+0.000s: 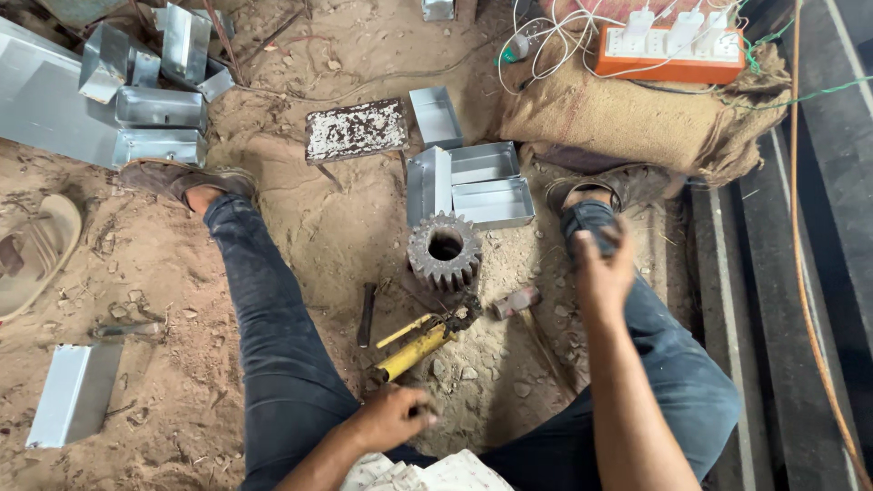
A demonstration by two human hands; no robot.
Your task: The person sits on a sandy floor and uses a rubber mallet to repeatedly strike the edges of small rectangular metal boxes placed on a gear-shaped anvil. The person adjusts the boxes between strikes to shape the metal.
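I sit on sandy ground with my legs spread. My left hand rests low between my thighs, fingers curled, close to the end of a yellow-handled hand tool; whether it holds something small I cannot tell. My right hand is raised above my right shin, blurred, fingers spread and nothing in it. A rusty steel gear stands in the sand between my legs. A small hammer head and a dark metal bar lie beside the tool.
Shiny sheet-metal boxes lie beyond the gear; more sheet-metal boxes are piled at the far left. A flat metal piece lies left. A speckled plate, a burlap sack bearing an orange power strip, and a sandal surround me.
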